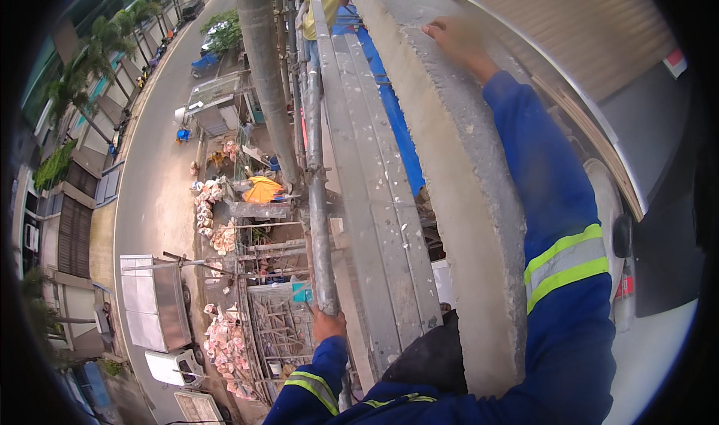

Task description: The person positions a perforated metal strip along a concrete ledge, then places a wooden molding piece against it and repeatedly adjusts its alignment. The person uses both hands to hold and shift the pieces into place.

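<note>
My left hand [329,323] is wrapped round a vertical-looking grey scaffold pipe [322,238] at the lower middle of the head view. My right hand [458,44] rests on the top of a rough concrete ledge [475,193], its fingers loosely bent with nothing visible in them. Between pipe and ledge runs a walkway of speckled metal planks [374,200], with blue sheeting [397,125] showing along the ledge. A dark shape [427,357] lies at the planks' near end, partly hidden by my blue sleeves.
A person in yellow [318,9] stands farther along the scaffold. A street [161,110], truck [153,301], sacks [225,342] and orange tarp [262,189] lie far below, left. A corrugated panel [569,28], wooden strips [565,110] and a plastic bottle [623,305] are at the right.
</note>
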The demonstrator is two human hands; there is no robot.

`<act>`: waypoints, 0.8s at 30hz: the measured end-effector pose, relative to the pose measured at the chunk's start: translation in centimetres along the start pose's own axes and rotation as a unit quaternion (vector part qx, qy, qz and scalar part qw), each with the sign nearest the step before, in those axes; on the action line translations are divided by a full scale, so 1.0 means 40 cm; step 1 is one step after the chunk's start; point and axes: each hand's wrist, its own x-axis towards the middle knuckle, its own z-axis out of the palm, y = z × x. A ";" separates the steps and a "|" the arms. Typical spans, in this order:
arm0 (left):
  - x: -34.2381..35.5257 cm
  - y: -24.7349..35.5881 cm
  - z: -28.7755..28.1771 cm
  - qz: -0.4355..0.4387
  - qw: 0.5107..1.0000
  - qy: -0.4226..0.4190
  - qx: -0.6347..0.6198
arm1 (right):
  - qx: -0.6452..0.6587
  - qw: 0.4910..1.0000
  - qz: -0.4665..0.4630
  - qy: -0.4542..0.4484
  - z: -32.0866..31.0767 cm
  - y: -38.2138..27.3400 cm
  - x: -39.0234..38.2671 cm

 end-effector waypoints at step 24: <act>0.012 0.009 -0.003 -0.032 0.999 -0.039 0.008 | 0.062 0.978 -0.178 -0.088 0.051 -0.071 0.066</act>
